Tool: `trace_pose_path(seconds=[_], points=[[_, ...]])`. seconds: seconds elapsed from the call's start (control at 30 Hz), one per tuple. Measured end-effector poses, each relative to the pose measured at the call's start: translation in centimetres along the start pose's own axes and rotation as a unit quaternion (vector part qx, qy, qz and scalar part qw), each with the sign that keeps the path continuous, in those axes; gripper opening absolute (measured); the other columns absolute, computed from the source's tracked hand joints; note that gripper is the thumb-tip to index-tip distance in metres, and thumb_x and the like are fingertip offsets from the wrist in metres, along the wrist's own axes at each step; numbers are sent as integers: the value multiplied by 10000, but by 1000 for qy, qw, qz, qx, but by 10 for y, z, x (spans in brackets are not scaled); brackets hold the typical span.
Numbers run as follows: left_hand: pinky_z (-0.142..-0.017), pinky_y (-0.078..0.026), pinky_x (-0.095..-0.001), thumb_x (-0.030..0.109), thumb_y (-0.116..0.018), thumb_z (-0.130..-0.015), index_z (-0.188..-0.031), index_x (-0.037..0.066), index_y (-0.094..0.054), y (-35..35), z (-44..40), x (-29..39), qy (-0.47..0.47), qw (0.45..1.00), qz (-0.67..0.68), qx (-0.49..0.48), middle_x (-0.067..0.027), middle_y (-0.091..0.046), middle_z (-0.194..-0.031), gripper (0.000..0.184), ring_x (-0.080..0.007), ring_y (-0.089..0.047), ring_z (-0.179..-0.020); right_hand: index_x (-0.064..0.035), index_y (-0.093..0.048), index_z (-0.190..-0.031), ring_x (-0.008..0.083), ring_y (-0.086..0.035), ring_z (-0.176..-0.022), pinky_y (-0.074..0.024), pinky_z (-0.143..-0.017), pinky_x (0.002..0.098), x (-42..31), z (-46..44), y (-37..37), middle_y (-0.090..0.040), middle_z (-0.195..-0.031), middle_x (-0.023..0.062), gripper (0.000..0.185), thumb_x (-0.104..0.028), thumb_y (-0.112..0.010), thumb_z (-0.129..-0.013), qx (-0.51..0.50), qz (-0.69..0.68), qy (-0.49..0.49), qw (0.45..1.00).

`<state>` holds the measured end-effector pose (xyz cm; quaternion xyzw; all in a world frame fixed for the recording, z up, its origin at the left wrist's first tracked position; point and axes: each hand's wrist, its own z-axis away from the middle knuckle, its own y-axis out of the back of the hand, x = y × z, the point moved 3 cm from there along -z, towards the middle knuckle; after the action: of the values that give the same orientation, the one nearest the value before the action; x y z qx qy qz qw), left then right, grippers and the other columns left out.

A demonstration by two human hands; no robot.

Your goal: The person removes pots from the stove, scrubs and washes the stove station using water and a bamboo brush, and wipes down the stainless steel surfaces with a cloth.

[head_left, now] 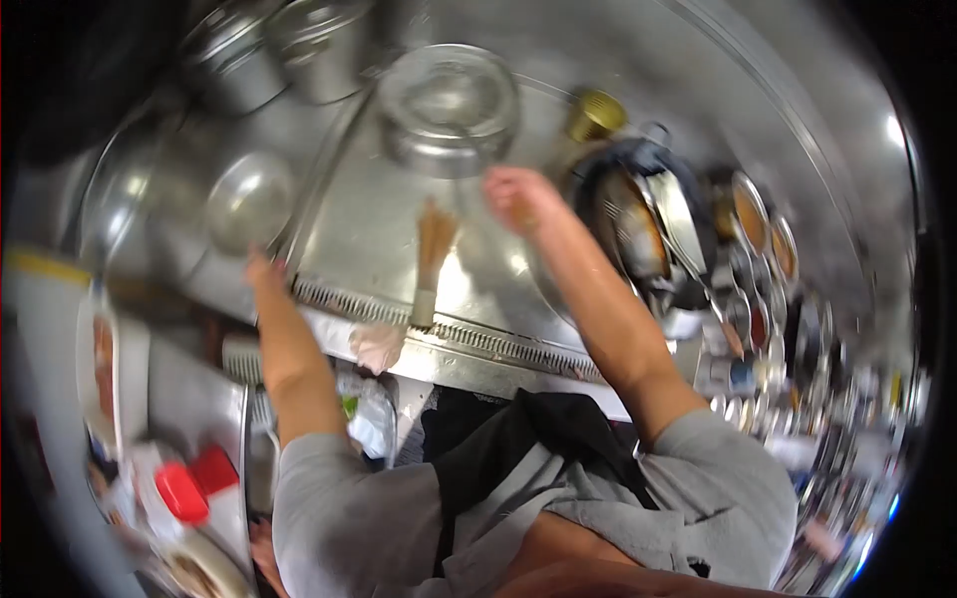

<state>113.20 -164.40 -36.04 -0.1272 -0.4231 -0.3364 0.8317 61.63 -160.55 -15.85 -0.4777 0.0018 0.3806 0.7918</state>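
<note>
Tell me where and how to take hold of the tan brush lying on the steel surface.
Grip the tan brush by its pale, narrow end, coming down from above on the person's side. That end points toward the person, at the slotted strip, and looks slim enough to close around; the far end splays out. Blur hides any gap beneath.

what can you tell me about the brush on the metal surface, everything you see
The brush lies lengthwise on the shiny metal surface, its tan, splayed end pointing away from the person, its paler, narrower end over the slotted strip. It looks like bamboo or wood; blur hides finer detail. No hand touches it.
</note>
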Motion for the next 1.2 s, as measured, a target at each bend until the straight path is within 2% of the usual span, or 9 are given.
trace_pose_path(seconds=[0.1, 0.17, 0.3, 0.4, 0.6, 0.7, 0.77, 0.9, 1.2], points=[[-774, -543, -443, 364, -559, -925, -1189, 32, -537, -13, -65, -16, -52, 989, 24, -138, -142, -601, -1047, 425, -311, -586, -948, -69, -498, -819, 135, -462, -458, -397, -406, 299, 32, 25, -20, -457, -565, 24, 64, -41, -549, -847, 73, 144, 129, 978], [-696, -567, -440, 166, -598, -833, -1119, -12, -547, -27, -37, 10, -120, 983, 55, -130, -162, -617, -1028, 340, -338, -621, -848, -50, -268, -1314, 88, -465, -506, -389, -425, 265, 41, 56, -39, -505, -706, 21, 523, -37, -556, -878, 69, 68, 103, 990], [-660, -573, -471, 34, -587, -752, -1067, -51, -553, -69, 58, 31, -169, 974, 147, -14, -183, -628, -1016, 328, -358, -643, -796, -68, -300, -1322, 74, -461, -507, -389, -431, 253, 62, 98, -49, -490, -736, 15, 489, -52, -541, -896, 7, 111, 87, 990], [-821, -505, -589, 96, -655, -785, -1091, -38, -589, -109, -3, -27, -78, 951, 105, -279, -170, -615, -1119, 340, -362, -602, -1029, -87, -355, -1304, 58, -441, -504, -373, -429, 239, 86, 144, -70, -471, -740, 4, 423, -61, -516, -914, -20, 124, 46, 991], [-724, -548, -476, 261, -745, -724, -989, -6, -613, -117, 146, -31, 10, 976, -57, -211, -140, -649, -879, 399, -260, -629, -804, -59, -370, -1292, 73, -468, -493, -402, -421, 243, 103, 142, -75, -505, -691, 8, 440, -88, -561, -897, -69, 170, -67, 981], [-626, -551, -487, 138, -660, -729, -976, -22, -613, -104, 151, -20, -60, 981, -79, -165, -165, -653, -812, 298, -285, -650, -763, -77, -302, -1386, 176, -533, -503, -453, -467, 338, 116, 115, -34, -565, -698, 90, 548, -99, -543, -895, -113, 396, -8, 911], [-572, -549, -429, 85, -615, -711, -968, -13, -621, -89, 150, 12, -185, 970, -101, -118, -155, -668, -794, 274, -258, -664, -759, -116, -176, -1479, 327, -583, -561, -477, -578, 443, 111, 113, 10, -607, -721, 214, 684, -112, -523, -889, 29, 723, 267, 636], [-697, -525, -477, 10, -539, -697, -962, 11, -602, -59, 178, 118, -506, 733, -451, 46, -194, -663, -856, 272, -395, -648, -766, -228, -132, -1505, 461, -604, -731, -454, -691, 535, 75, 167, 54, -620, -777, 292, 769, -111, -538, -862, 142, 779, 164, 588], [-843, -476, -440, -121, -502, -617, -698, 17, -492, -35, 274, 136, -778, 602, -114, 138, -204, -639, -1026, 160, -384, -583, -926, -281, -225, -1490, 409, -613, -846, -489, -721, 492, 44, 187, 65, -621, -1000, 209, 821, -60, -576, -782, 70, 901, 215, 369]])
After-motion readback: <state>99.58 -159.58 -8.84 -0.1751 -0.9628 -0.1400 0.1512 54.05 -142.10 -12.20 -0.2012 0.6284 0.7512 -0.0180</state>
